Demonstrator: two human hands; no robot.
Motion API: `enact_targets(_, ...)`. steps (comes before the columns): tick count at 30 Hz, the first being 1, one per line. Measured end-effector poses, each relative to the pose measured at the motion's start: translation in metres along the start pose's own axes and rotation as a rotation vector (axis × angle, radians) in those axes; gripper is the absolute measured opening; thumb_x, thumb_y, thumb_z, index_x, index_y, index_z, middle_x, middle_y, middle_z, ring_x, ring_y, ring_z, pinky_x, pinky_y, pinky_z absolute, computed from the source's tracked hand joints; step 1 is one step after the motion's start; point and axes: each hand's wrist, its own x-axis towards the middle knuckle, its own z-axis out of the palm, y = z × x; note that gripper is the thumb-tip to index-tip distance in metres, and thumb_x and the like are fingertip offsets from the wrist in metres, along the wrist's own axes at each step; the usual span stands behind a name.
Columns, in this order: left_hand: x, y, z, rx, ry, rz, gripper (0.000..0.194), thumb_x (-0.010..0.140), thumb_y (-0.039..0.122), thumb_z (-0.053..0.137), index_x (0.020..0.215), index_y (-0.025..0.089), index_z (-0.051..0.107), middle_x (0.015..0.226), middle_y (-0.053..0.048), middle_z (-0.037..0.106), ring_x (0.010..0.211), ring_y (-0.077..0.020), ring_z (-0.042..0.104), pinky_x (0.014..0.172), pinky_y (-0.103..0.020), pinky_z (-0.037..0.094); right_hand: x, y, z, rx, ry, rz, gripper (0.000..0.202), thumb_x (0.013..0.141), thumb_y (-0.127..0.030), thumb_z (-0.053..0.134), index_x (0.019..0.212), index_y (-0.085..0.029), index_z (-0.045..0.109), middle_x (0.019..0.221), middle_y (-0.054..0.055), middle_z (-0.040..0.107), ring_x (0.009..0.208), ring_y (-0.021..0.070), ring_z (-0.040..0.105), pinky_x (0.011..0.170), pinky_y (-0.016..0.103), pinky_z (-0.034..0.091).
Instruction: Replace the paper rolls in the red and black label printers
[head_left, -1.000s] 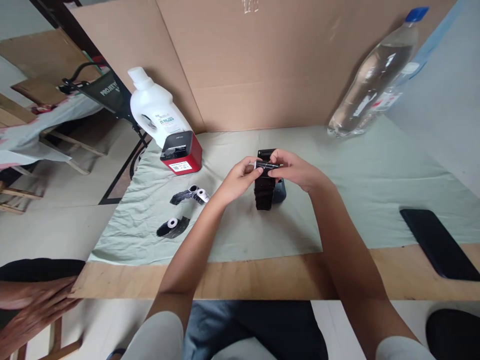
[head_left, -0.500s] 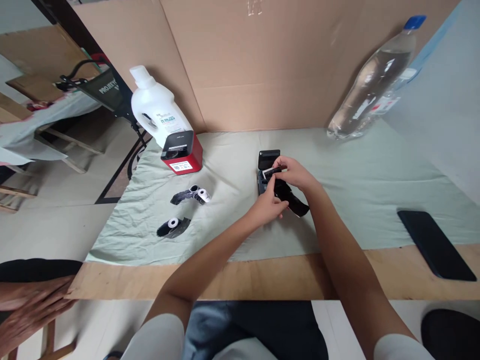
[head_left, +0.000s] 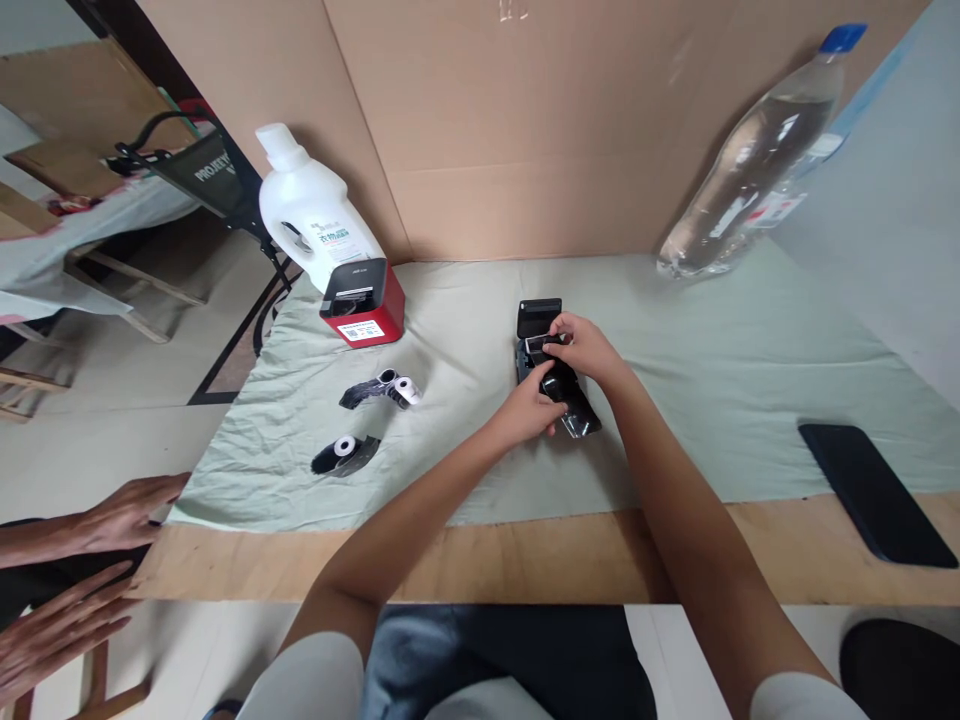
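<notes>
A small black device with its lid (head_left: 538, 317) flipped up, seemingly a portable printer, lies on the cloth in front of me. My right hand (head_left: 589, 346) is closed at its open compartment, fingertips pinching the upper part of a glossy black paper strip (head_left: 582, 412). Lower down, my left hand (head_left: 529, 408) grips the same strip from the left, thumb and fingers around it. The strip's free end trails toward me, to the right of the left hand. My fingers hide most of the compartment. Left of my hands sit white-cored paper rolls (head_left: 406, 390) with dark printed tails, and another roll (head_left: 345, 447).
A red and black printer (head_left: 384, 305) stands before a white detergent bottle (head_left: 315, 215). A large water bottle (head_left: 757, 165) leans by the cardboard wall (head_left: 525, 120). On the right lies a black phone (head_left: 877, 495). Another person's hands (head_left: 124, 515) are at the table's left corner.
The strip's free end has swung left and down, closer under my hands. My right hand has shifted slightly over the compartment. The other person's hands have moved apart, one rising.
</notes>
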Motion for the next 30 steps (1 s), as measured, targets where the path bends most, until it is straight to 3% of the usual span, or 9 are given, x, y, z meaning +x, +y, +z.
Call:
enact_targets(3, 0.0, 0.0, -0.002, 0.003, 0.005, -0.004, 0.088, 0.09, 0.014, 0.066, 0.168, 0.018, 0.026, 0.05, 0.009, 0.057, 0.047, -0.0118, 0.053, 0.057, -0.022, 0.041, 0.0, 0.002, 0.003, -0.077, 0.002, -0.035, 0.023, 0.074, -0.017, 0.07, 0.097, -0.022, 0.068, 0.103, 0.004, 0.074, 0.092, 0.0226, 0.065, 0.09, 0.038, 0.049)
enact_targets(7, 0.001, -0.001, -0.003, -0.011, 0.007, 0.019, 0.084, 0.09, 0.012, 0.064, 0.167, 0.018, 0.029, 0.049, 0.009, 0.055, 0.046, -0.0113, 0.051, 0.057, -0.021, 0.04, -0.003, -0.002, 0.007, -0.24, 0.022, -0.048, 0.024, 0.08, -0.013, 0.071, 0.101, -0.022, 0.078, 0.107, 0.008, 0.068, 0.107, 0.0273, 0.062, 0.101, 0.043, 0.049)
enact_targets(15, 0.003, -0.002, -0.005, 0.008, 0.002, 0.011, 0.085, 0.09, 0.012, 0.063, 0.168, 0.017, 0.028, 0.048, 0.01, 0.055, 0.045, -0.011, 0.05, 0.053, -0.02, 0.035, -0.009, -0.017, 0.007, -0.411, 0.07, 0.142, 0.014, 0.085, -0.025, 0.078, 0.098, -0.025, 0.08, 0.107, 0.009, 0.056, 0.104, 0.0278, 0.059, 0.094, 0.042, 0.051)
enact_targets(24, 0.006, -0.007, -0.008, 0.014, -0.013, 0.027, 0.089, 0.088, 0.016, 0.068, 0.167, 0.02, 0.029, 0.053, 0.009, 0.057, 0.047, -0.0113, 0.052, 0.056, -0.022, 0.039, -0.006, -0.007, 0.005, -0.266, 0.085, 0.178, 0.011, 0.077, -0.031, 0.081, 0.08, -0.023, 0.076, 0.096, 0.006, 0.062, 0.084, 0.0219, 0.057, 0.08, 0.036, 0.047)
enact_targets(27, 0.006, -0.006, -0.009, 0.03, -0.007, 0.019, 0.086, 0.088, 0.016, 0.067, 0.166, 0.019, 0.033, 0.052, 0.009, 0.055, 0.048, -0.0119, 0.053, 0.057, -0.022, 0.04, -0.003, -0.001, 0.002, -0.17, 0.128, 0.125, 0.02, 0.072, -0.035, 0.081, 0.083, -0.022, 0.069, 0.093, 0.004, 0.063, 0.082, 0.021, 0.058, 0.081, 0.035, 0.047)
enact_targets(30, 0.003, 0.0, -0.014, 0.066, -0.022, 0.011, 0.075, 0.087, 0.014, 0.066, 0.159, 0.019, 0.046, 0.053, 0.009, 0.055, 0.049, -0.0113, 0.053, 0.059, -0.022, 0.041, 0.002, 0.003, 0.0, 0.054, 0.198, 0.075, 0.027, 0.074, -0.038, 0.074, 0.091, -0.023, 0.061, 0.106, 0.005, 0.068, 0.081, 0.0191, 0.06, 0.084, 0.036, 0.049)
